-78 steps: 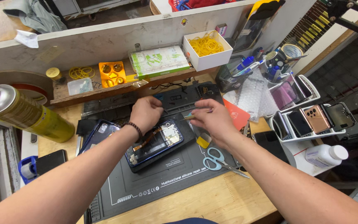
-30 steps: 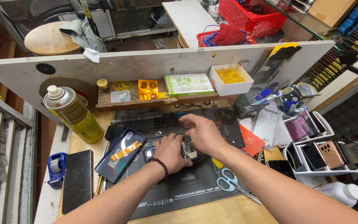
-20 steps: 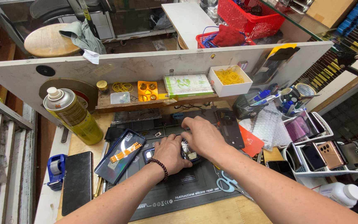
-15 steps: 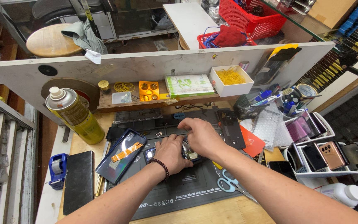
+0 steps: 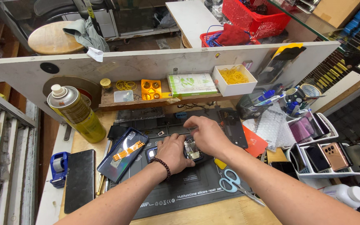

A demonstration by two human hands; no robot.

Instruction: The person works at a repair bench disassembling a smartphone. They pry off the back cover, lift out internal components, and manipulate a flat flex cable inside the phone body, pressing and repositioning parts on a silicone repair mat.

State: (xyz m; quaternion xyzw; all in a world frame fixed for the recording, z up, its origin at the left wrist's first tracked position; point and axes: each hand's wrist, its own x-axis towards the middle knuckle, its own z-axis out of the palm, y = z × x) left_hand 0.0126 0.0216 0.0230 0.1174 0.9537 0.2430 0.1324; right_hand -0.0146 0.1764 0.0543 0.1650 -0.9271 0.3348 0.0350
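An opened phone [image 5: 191, 151] lies on the dark repair mat [image 5: 188, 189], its inner parts showing between my hands. My left hand [image 5: 172, 152], with a bead bracelet at the wrist, rests flat on the phone's left half and holds it down. My right hand [image 5: 207, 135] covers the phone's right end, fingers curled down onto it; whether they pinch a part is hidden. A blue phone back cover [image 5: 122, 154] with an orange flex strip lies just left of my left hand.
A yellow spray can [image 5: 76, 113] stands at the left. A black phone [image 5: 79, 180] and blue tape dispenser [image 5: 58, 168] lie at the left edge. Scissors [image 5: 235, 185] lie right of the mat. A white rack of phones [image 5: 330, 153] is at right, shelf bins behind.
Since 2.6 s ago the view has pulled back and the blue back cover now lies apart, left of the phone. Over the last second both hands stay on the phone, with my right hand shifting slightly.
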